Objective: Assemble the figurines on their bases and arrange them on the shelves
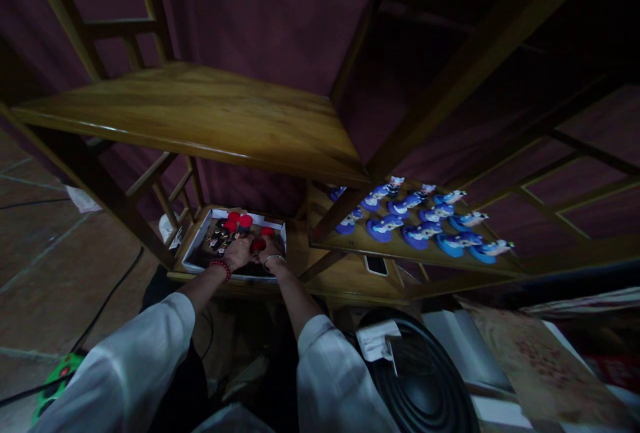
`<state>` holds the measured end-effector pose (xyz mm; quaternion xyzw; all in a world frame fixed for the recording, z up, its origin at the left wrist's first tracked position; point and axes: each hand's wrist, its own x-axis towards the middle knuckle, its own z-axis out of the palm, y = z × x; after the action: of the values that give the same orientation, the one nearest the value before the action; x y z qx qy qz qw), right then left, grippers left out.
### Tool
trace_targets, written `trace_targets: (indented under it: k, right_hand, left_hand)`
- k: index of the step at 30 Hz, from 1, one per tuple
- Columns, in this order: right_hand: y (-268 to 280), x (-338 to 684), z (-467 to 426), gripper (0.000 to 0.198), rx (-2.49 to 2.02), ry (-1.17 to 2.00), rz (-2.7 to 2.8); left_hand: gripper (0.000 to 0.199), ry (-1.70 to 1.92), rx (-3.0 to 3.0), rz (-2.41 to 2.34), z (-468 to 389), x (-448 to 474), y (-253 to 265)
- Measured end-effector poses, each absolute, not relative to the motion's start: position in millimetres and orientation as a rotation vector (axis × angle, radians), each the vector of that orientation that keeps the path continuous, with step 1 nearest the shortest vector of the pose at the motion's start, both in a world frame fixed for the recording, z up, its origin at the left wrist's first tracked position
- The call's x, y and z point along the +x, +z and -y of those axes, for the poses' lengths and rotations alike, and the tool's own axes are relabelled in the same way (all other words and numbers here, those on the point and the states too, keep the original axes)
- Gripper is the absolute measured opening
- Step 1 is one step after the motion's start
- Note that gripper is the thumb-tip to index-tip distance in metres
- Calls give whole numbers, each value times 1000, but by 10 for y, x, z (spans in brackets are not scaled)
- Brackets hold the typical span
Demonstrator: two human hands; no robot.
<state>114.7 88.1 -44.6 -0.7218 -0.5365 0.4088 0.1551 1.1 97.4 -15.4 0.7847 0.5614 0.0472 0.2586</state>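
Note:
A shallow white-rimmed box sits on the lower wooden shelf, and both my hands reach into it. Inside are several small figurines with dark and gold parts and round red bases. My left hand, with a red bead bracelet at the wrist, has its fingers curled toward a dark red round-based figurine. Against the same piece, from the other side, my right hand closes its fingers; a light bracelet circles that wrist. The fingertips are small and dim, and the figurine's body is mostly hidden.
On the raised shelf to the right stand several blue-based figurines in rows. A phone lies below them. An upper wooden shelf overhangs the box. A coiled black hose and flat cartons lie at lower right; a cable crosses the floor.

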Motion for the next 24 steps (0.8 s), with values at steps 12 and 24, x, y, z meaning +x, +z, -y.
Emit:
trace_targets:
  k: [12, 24]
  right_hand:
    - [-423, 1098, -895, 42, -1913, 1417, 1309]
    - [-386, 1046, -874, 38, -1980, 1147, 1645]
  left_hand:
    - [28, 290, 2065, -1590, -1005, -118, -192]
    - [25, 312, 1985, -1610, -994, -158, -178]
